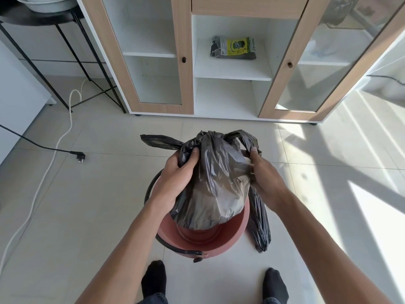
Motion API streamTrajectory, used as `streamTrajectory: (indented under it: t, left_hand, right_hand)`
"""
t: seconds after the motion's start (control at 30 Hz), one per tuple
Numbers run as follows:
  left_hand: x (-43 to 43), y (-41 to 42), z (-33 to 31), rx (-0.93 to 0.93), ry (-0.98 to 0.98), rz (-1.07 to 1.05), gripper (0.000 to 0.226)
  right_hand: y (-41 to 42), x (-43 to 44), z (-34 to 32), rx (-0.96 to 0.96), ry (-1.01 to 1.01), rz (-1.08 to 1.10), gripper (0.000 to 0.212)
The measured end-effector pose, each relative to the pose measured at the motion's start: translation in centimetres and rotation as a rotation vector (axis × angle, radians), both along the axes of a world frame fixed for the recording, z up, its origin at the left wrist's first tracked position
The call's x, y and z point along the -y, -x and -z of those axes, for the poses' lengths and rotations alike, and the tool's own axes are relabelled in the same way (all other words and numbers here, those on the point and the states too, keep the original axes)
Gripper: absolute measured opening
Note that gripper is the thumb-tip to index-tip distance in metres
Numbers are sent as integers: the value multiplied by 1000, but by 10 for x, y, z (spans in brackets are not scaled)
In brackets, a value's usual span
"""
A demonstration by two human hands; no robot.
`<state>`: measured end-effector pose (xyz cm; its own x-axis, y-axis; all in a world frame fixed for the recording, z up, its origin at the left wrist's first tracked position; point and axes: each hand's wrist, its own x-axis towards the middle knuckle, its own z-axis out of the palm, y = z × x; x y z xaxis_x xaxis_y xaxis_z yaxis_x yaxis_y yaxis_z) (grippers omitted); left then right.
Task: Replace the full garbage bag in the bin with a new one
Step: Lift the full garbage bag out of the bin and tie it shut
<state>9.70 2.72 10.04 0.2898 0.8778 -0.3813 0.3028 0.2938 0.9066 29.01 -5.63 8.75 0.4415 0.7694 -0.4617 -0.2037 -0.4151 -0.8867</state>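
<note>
A full dark grey garbage bag [217, 183] stands half out of a reddish-brown bin [238, 233] on the floor between my feet. Its top is gathered into a knot [210, 137], with one loose tail sticking out left and another looping right. My left hand [177, 176] grips the bag's left side just under the knot. My right hand [263, 174] pinches the right tail, and a long folded strip of black plastic [259, 224] hangs from it beside the bin. A pack of new garbage bags [234, 47] lies on the middle cabinet shelf.
The cabinet [232, 69] stands open ahead, its two glass doors [153, 62] swung outward. A black side table [54, 40] is at the back left. A white cable [43, 176] and a black cord with plug [80, 155] lie on the tiled floor to the left.
</note>
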Motion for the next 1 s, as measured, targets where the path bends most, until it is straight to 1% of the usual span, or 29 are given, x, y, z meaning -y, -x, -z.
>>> streamTrajectory:
  t: [0.1, 0.27, 0.43, 0.57, 0.63, 0.77, 0.87, 0.93, 1.0]
  left_hand:
    - [-1, 2, -5, 24, -43, -30, 25]
    - [-7, 9, -10, -3, -129, -63, 22]
    - [-17, 23, -12, -7, -166, -84, 22]
    - [-27, 43, -19, -63, -193, -107, 20]
    - [-32, 62, -21, -95, -213, -151, 21]
    - [-46, 116, -20, -173, -266, -225, 28]
    - [-57, 163, -9, -239, -255, -282, 35]
    - [-62, 191, 1, -242, -236, -363, 31]
    - [-64, 214, 12, -253, -229, -436, 21]
  right_hand:
    - [-8, 1, -10, -38, -73, 31, 49]
    - [-7, 1, -17, -38, -127, -1, 46]
    - [18, -8, -17, 40, -116, -135, 38]
    - [46, -21, -14, 185, -174, -271, 23]
    - [65, -31, -13, 210, -229, -284, 12]
    - [112, -52, -3, 186, -280, -252, 4]
    - [154, -68, 12, 180, -264, -261, 1]
    - [183, -79, 23, 198, -259, -292, 3]
    - [210, -91, 32, 242, -256, -340, 6]
